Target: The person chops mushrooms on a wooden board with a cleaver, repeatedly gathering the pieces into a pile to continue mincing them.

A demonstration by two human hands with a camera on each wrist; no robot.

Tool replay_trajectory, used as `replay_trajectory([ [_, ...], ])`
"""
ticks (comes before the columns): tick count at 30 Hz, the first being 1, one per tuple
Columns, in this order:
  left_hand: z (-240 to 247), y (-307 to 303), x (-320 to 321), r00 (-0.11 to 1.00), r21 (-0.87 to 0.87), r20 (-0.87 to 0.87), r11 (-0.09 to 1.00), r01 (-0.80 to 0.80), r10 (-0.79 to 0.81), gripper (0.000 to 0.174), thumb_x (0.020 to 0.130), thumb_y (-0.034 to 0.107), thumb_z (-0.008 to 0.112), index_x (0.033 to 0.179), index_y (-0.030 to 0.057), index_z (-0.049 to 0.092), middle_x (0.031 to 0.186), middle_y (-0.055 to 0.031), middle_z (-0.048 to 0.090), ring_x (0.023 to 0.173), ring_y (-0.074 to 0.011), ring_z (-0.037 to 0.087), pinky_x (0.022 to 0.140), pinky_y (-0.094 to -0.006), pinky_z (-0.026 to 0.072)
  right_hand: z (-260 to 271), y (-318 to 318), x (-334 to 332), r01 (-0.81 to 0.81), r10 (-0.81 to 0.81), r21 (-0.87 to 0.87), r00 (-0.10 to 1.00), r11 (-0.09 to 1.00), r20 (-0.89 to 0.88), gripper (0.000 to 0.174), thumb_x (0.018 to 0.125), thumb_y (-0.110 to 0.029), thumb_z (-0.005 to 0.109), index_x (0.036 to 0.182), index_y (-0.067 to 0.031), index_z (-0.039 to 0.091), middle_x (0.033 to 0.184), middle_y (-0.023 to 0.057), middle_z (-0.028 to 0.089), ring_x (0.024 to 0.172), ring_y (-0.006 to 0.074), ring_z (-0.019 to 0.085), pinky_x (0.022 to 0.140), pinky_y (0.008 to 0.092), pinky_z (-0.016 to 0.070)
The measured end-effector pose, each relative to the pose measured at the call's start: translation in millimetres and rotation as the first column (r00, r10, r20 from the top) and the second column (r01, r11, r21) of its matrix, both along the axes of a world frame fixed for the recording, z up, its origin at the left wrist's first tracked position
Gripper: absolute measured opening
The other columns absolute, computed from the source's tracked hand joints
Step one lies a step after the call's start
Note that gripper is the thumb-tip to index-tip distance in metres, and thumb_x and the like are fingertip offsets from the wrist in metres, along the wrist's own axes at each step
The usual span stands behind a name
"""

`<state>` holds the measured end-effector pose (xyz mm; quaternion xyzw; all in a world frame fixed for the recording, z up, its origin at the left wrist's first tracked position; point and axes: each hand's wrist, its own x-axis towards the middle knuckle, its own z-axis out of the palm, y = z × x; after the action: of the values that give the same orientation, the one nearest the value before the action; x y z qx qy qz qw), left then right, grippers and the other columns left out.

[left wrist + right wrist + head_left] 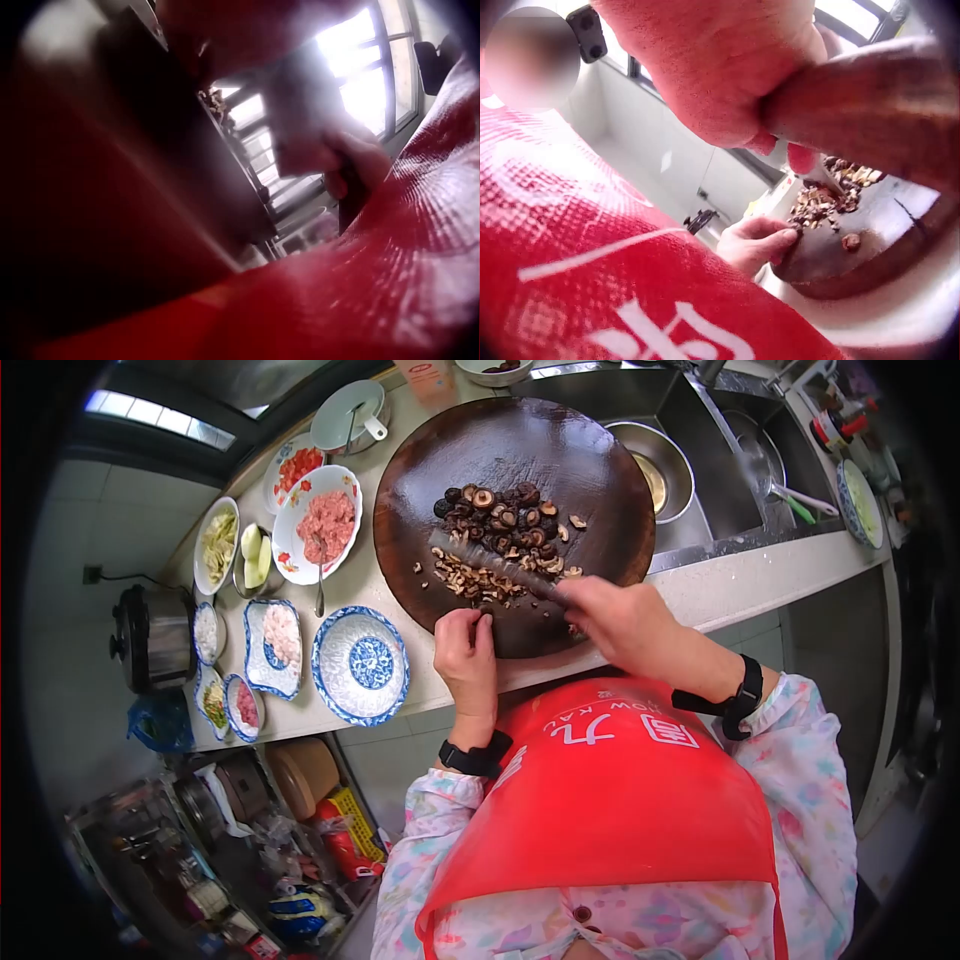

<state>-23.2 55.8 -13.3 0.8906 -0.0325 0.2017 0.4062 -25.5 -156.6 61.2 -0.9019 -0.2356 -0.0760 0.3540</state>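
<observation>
On the round dark wooden chopping board [440,470] lies a heap of dark shiitake mushrooms [505,510], with chopped mushroom pieces [478,578] on the near side. My right hand [625,620] grips a cleaver [505,568] by its wooden handle [870,112]. Its blade stretches leftward between the heap and the chopped pieces. At the board's near edge is my left hand [466,660], fingers loosely bent and fingertips right at the rim. The right wrist view shows the left hand [754,244] beside the chopped bits; the left wrist view is mostly dark and blurred.
Left of the board stand a bowl of minced meat [327,525] with a spoon, a blue-patterned bowl [362,705] and several small dishes of cut food. A sink [700,470] holding a metal basin [675,455] lies behind right. A rice cooker [155,638] is far left.
</observation>
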Motion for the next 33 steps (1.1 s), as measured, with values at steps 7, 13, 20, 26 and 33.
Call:
replay_trajectory([
  [7,-10.5,-8.0,-4.7,0.992,0.040,0.111,0.997,-0.063,0.058,0.015,0.072,-0.005,0.063,0.086,0.0021,0.064,0.084,-0.0155,0.059,0.075,-0.0353,0.059,0.066,-0.0418,0.0484,15.5,10.1,8.6,-0.384,0.293,-0.415,0.918,0.825,-0.267,0.035,0.073,0.000,0.060,0.106,-0.0013,0.048,0.081,0.0128,0.055,0.064,0.0314,0.060,0.049,0.0386,0.0468],
  [13,-15.5,-8.0,-3.1,0.993,0.062,0.113,0.997,-0.050,0.043,0.016,0.071,-0.005,0.062,0.087,0.0002,0.063,0.084,-0.0160,0.058,0.077,-0.0358,0.057,0.068,-0.0434,0.0467,24.9,16.8,16.7,-0.448,0.361,-0.487,0.894,0.750,-0.267,0.024,0.074,-0.003,0.060,0.093,0.0007,0.045,0.074,0.0133,0.057,0.061,0.0271,0.065,0.047,0.0352,0.0474],
  [20,-10.6,-9.0,0.5,0.993,0.098,0.117,0.995,-0.028,0.017,0.014,0.073,-0.006,0.060,0.086,0.0006,0.060,0.091,-0.0153,0.060,0.080,-0.0341,0.057,0.071,-0.0417,0.0477,5.3,16.8,27.2,-0.304,0.236,-0.380,0.948,0.874,-0.215,0.020,0.078,-0.006,0.059,0.094,-0.0048,0.048,0.079,0.0130,0.062,0.066,0.0311,0.064,0.051,0.0408,0.0482],
  [26,-13.7,-5.9,1.1,0.998,0.018,0.051,0.999,-0.033,0.032,0.013,0.073,-0.006,0.060,0.084,0.0009,0.061,0.086,-0.0150,0.058,0.079,-0.0347,0.057,0.070,-0.0428,0.0473,25.9,8.1,17.1,-0.379,0.263,-0.460,0.918,0.803,-0.296,0.022,0.075,-0.004,0.059,0.094,-0.0030,0.048,0.078,0.0137,0.062,0.064,0.0321,0.064,0.051,0.0427,0.0475],
  [33,-12.7,-5.1,2.7,0.989,0.041,0.149,0.999,-0.022,0.015,0.009,0.072,-0.005,0.060,0.080,0.0003,0.060,0.079,-0.0159,0.057,0.074,-0.0360,0.056,0.066,-0.0424,0.0461,11.1,23.8,29.5,-0.352,0.266,-0.399,0.929,0.847,-0.257,0.024,0.074,-0.003,0.060,0.094,-0.0025,0.048,0.076,0.0139,0.061,0.064,0.0322,0.064,0.051,0.0419,0.0476],
])
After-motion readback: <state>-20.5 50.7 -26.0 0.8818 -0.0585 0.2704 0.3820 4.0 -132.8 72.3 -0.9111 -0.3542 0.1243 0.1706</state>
